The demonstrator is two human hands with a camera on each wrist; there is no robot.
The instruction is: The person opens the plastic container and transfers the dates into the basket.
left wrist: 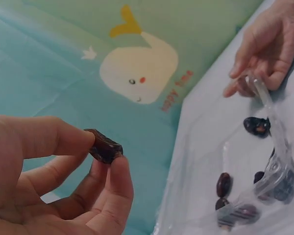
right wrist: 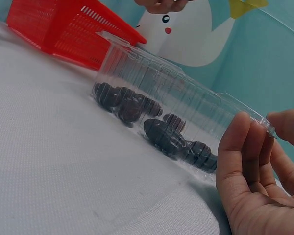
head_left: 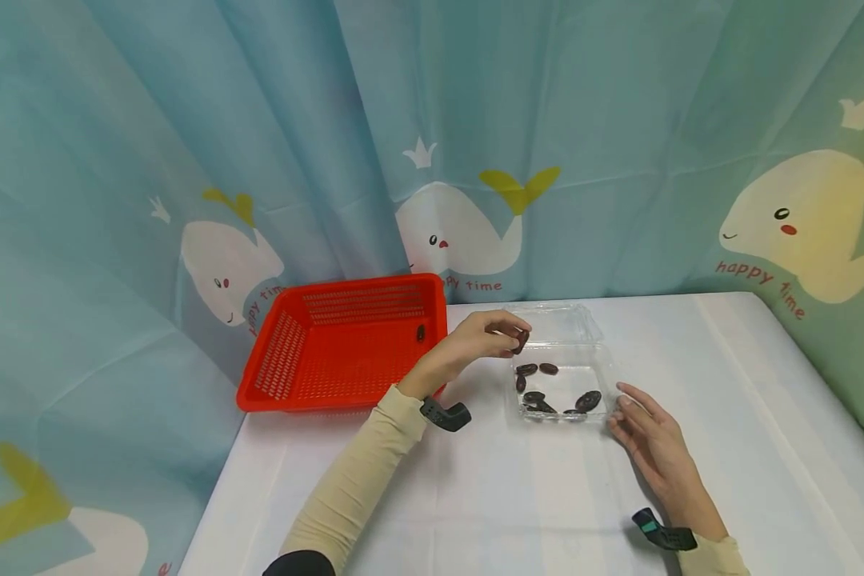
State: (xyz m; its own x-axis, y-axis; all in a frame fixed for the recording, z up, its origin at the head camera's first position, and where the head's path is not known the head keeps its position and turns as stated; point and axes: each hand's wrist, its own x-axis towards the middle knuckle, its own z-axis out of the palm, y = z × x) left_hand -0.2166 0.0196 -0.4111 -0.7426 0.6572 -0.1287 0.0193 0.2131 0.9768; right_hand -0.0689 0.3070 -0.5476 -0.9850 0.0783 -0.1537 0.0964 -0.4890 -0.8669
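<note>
My left hand (head_left: 475,340) pinches a dark brown, wrinkled date (left wrist: 106,147) between thumb and fingertips. It is raised over the back left of a clear plastic box (head_left: 574,378), near the hinge. Several glossy dates (right wrist: 161,136) lie on the floor of that box, mostly along its left and front sides. At the box's right front corner, my right hand (head_left: 651,440) grips the rim, thumb on one side and fingers on the other, as the right wrist view shows.
The box's clear lid (head_left: 556,324) is folded back toward the curtain (head_left: 619,160). To the left stands a red perforated basket (head_left: 353,340), with one date (head_left: 421,333) inside near its right wall. All rest on a white-covered table (head_left: 518,496).
</note>
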